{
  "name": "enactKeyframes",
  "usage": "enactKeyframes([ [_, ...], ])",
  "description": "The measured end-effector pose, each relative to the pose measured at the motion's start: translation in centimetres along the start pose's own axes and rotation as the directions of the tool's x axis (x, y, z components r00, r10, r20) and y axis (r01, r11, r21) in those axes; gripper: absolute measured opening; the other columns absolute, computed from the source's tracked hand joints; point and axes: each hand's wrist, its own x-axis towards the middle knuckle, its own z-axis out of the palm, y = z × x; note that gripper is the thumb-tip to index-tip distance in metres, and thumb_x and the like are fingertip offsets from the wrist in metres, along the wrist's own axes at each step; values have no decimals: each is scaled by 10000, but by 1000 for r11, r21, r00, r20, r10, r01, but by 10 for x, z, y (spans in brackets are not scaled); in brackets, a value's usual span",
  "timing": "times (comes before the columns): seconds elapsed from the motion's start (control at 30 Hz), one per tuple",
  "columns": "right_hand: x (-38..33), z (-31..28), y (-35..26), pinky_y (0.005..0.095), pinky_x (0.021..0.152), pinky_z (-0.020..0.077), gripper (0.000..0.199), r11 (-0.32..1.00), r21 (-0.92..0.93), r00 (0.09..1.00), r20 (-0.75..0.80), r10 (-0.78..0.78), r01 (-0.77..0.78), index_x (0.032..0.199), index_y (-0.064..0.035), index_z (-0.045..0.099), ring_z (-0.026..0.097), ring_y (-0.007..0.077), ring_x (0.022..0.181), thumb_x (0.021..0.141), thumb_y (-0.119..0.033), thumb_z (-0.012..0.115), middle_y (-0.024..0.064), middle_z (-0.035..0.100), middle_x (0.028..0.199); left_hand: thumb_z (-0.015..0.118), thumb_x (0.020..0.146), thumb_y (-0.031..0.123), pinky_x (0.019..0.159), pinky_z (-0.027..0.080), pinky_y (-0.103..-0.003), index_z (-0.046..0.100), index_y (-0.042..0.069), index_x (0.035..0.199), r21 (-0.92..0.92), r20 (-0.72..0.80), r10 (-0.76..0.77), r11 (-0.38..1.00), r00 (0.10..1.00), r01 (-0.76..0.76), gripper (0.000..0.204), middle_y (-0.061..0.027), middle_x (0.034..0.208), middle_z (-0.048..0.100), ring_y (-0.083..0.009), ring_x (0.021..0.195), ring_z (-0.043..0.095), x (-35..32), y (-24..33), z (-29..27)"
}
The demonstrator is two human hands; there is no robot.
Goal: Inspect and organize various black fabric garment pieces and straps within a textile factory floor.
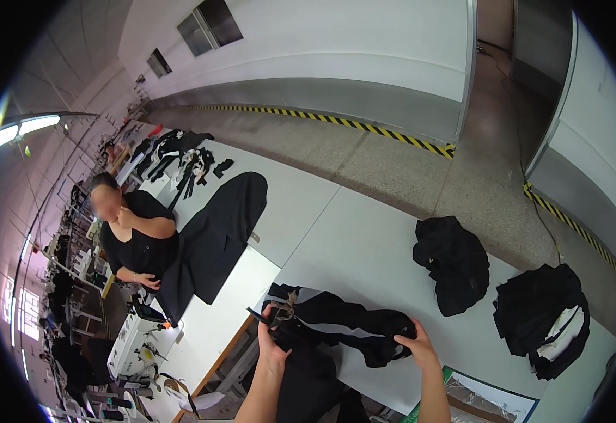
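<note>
One long black-and-grey striped cloth bundle (343, 315) runs sideways between left grip (272, 344) and right grip (418, 345), both closed on its ends.

I'm getting a bright feed: ceiling lights (38, 125) glare upper left, window (29, 311) overexposed lower left. Pale desk (364, 247) well lit, doorway (497, 99) dim; I lose fold detail in the black cloth (329, 309). Fisheye bends straight edges, rim goes black, far-left clutter (61, 282) soft, person's face (105, 202) blurred.
</note>
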Motion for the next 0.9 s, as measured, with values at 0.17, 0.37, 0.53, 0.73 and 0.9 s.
enactKeyframes([
  [0.17, -31, -2, -61, 315, 1022, 367, 861, 962, -202, 974, 174, -147, 182, 1404, -78, 377, 442, 214, 1235, 642, 4, 770, 103, 436, 1383, 674, 757, 528, 942, 430, -410, 667, 77, 1064, 103, -19, 91, 991, 996, -89, 545, -70, 1060, 678, -245, 1019, 597, 22, 20, -28],
  [0.37, -63, -4, -111, 317, 910, 457, 834, 894, -422, 988, 61, -140, 153, 1408, -135, 385, 557, 204, 1091, 660, 65, 696, 122, 550, 1257, 622, 769, 601, 1090, 136, -529, 624, 120, 1194, 206, -2, 160, 966, 987, -156, 641, -80, 1315, 553, -286, 1294, 396, 43, 50, -45],
  [0.53, -74, -10, -117, 311, 836, 491, 778, 757, -583, 947, 72, -312, 294, 1387, -139, 412, 617, 218, 969, 679, 26, 687, 155, 617, 1119, 611, 772, 606, 1087, 44, -552, 572, 139, 1268, 289, -198, 141, 954, 970, -80, 682, -81, 1426, 441, -291, 1352, 310, 55, 54, -41],
  [0.73, -91, 1, -134, 329, 858, 481, 725, 694, -664, 944, 56, -324, 278, 1358, -122, 440, 621, 264, 963, 689, -59, 712, 180, 618, 1110, 595, 815, 552, 1087, 165, -541, 597, 122, 1236, 235, -105, 142, 965, 984, -114, 601, -120, 1367, 499, -294, 1304, 396, 73, 60, -33],
  [0.9, -89, -5, -120, 363, 878, 470, 702, 684, -665, 934, 59, -353, 300, 1334, -84, 452, 601, 296, 1024, 695, -133, 737, 196, 605, 1116, 644, 852, 299, 666, 526, -328, 586, 126, 597, 47, 152, -119, 992, 981, 114, 314, 1, 589, 593, -182, 625, 618, 62, 53, 4],
])
